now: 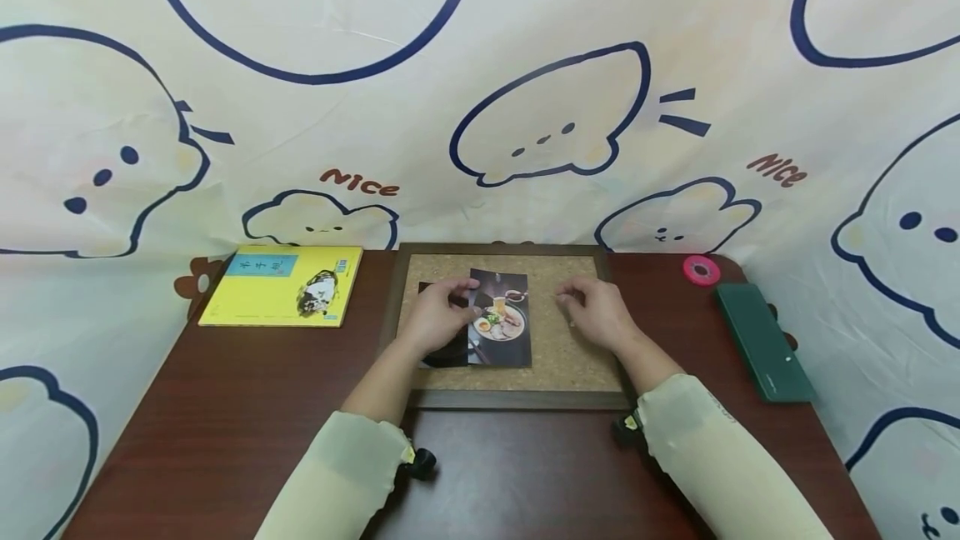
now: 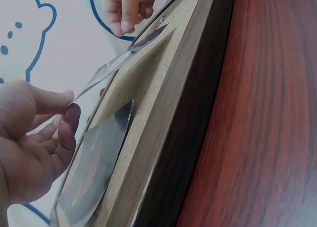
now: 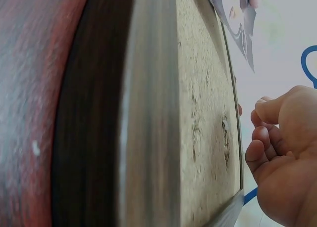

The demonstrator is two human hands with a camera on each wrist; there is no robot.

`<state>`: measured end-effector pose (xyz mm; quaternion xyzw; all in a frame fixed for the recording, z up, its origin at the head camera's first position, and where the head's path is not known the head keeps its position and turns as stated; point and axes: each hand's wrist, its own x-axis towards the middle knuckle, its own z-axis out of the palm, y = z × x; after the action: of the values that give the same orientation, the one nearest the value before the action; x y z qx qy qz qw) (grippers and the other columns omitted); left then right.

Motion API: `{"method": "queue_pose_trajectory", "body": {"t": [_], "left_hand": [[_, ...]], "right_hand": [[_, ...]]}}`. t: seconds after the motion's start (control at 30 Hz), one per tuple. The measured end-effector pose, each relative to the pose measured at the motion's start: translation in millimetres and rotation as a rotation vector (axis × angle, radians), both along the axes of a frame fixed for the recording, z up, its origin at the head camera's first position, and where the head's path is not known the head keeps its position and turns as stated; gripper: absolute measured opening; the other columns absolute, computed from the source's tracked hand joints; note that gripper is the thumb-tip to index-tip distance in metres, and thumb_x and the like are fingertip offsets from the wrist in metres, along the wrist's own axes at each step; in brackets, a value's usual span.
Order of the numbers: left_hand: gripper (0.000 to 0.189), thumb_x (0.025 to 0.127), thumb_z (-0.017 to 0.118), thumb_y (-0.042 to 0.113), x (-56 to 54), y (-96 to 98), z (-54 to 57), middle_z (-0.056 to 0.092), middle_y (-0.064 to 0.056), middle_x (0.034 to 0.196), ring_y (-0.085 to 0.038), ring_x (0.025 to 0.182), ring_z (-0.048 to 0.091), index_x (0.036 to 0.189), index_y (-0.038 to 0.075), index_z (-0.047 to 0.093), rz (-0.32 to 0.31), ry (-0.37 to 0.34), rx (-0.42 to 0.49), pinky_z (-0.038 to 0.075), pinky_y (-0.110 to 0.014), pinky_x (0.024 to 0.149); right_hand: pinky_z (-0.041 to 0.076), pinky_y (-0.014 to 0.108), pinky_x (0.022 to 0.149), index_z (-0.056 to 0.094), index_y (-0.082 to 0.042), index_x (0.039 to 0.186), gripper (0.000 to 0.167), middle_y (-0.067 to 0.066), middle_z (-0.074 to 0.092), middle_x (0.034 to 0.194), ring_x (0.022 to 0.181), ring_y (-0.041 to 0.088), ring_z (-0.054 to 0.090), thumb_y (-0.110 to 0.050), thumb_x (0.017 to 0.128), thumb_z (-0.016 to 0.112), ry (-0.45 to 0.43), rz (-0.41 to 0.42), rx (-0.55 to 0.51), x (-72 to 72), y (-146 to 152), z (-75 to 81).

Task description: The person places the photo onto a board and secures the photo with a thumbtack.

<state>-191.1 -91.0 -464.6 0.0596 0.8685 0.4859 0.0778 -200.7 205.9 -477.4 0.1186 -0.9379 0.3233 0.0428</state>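
Observation:
A photo of a bowl of food (image 1: 501,319) is pinched at its left edge between the thumb and fingers of my left hand (image 1: 438,315). In the left wrist view this photo (image 2: 111,64) slants above the cork board (image 2: 148,88). Partly covered by my left hand, a second dark photo (image 1: 447,350) lies on the board's left side, its surface (image 2: 101,153) glossy and slightly curved. Over the right part of the board, my right hand (image 1: 600,315) hangs with fingers loosely curled and thumb near the index finger; nothing shows between them (image 3: 282,133).
The cork board's brown wooden frame (image 1: 517,399) rests on a dark red-brown table (image 1: 247,423). A yellow book (image 1: 262,298) lies at the back left. To the right are a pink ring-shaped roll (image 1: 702,270) and a dark green box (image 1: 763,344). Patterned white cloth (image 1: 420,123) hangs behind.

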Motion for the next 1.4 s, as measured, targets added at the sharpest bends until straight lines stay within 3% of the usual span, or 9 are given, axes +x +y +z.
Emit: {"method": "queue_pose_trajectory", "body": {"t": [0.27, 0.57, 0.87, 1.2, 1.4], "left_hand": [[0.042, 0.092, 0.08, 0.018, -3.8, 14.9, -5.1, 0.067, -0.005, 0.12, -0.018, 0.089, 0.067, 0.132, 0.018, 0.069, -0.01, -0.017, -0.048, 0.054, -0.039, 0.08], [0.043, 0.088, 0.081, 0.019, -10.5, 36.6, -14.1, 0.069, -0.005, 0.115, -0.024, 0.104, 0.065, 0.129, 0.016, 0.07, -0.018, 0.019, -0.085, 0.051, -0.045, 0.092], [0.046, 0.088, 0.083, 0.019, -13.7, 54.0, -15.2, 0.067, -0.003, 0.112, -0.022, 0.101, 0.064, 0.131, 0.014, 0.07, -0.031, 0.024, -0.146, 0.053, -0.042, 0.088], [0.047, 0.088, 0.083, 0.019, -15.4, 64.9, -18.1, 0.067, -0.002, 0.11, -0.022, 0.102, 0.064, 0.132, 0.013, 0.069, -0.028, 0.032, -0.145, 0.053, -0.042, 0.09], [0.046, 0.088, 0.083, 0.02, -14.6, 65.5, -22.1, 0.066, -0.001, 0.11, -0.021, 0.101, 0.063, 0.131, 0.014, 0.069, -0.02, 0.036, -0.154, 0.053, -0.041, 0.088]], "right_hand": [[0.056, 0.045, 0.083, 0.077, -0.01, 0.108, 0.013, 0.006, 0.077, 0.104, 0.093, 0.023, 0.07, -0.017, 0.101, 0.067, -0.004, 0.012, -0.016, -4.3, -8.3, -1.4], [0.056, 0.042, 0.08, 0.077, -0.013, 0.11, 0.014, 0.004, 0.077, 0.105, 0.091, 0.02, 0.069, -0.017, 0.102, 0.066, -0.04, 0.003, -0.013, -14.1, -17.6, -4.0], [0.055, 0.044, 0.085, 0.076, -0.01, 0.114, 0.017, 0.008, 0.075, 0.107, 0.096, 0.024, 0.069, -0.016, 0.102, 0.064, -0.11, -0.018, -0.018, -28.4, -32.0, -3.6], [0.051, 0.045, 0.084, 0.075, -0.018, 0.113, 0.017, 0.001, 0.075, 0.104, 0.093, 0.021, 0.067, -0.022, 0.103, 0.063, -0.138, -0.039, 0.1, -40.7, -38.6, -1.1], [0.053, 0.045, 0.087, 0.078, -0.018, 0.113, 0.017, 0.003, 0.076, 0.111, 0.099, 0.023, 0.068, -0.021, 0.102, 0.064, -0.163, -0.011, 0.146, -43.3, -42.0, 0.6]]}}
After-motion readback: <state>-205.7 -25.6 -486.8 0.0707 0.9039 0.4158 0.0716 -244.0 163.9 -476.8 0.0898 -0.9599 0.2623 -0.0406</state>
